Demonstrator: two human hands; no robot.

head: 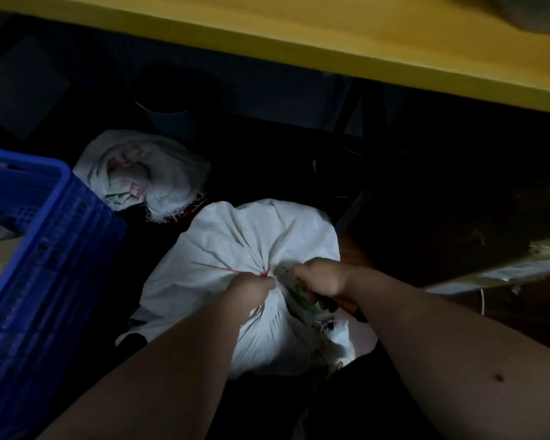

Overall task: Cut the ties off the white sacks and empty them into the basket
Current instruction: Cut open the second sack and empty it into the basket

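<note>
A full white sack [235,236] lies on the dark floor under a table, its neck gathered and bound by a thin red tie [269,270] whose loose end trails left. My left hand [251,289] pinches the bunched neck right at the tie. My right hand [319,277] is closed on a tool with an orange and dark handle [346,304], its tip hidden at the neck. A second white sack [169,173] lies open and crumpled behind, paper-like contents showing. The blue slatted basket [61,236] stands to the left.
A yellow table edge [331,49] runs overhead across the top. A dark round bucket [169,112] stands in the shadow behind the sacks. On the right sits a dark box-like object with a pale lower edge [521,265]. The floor is very dim.
</note>
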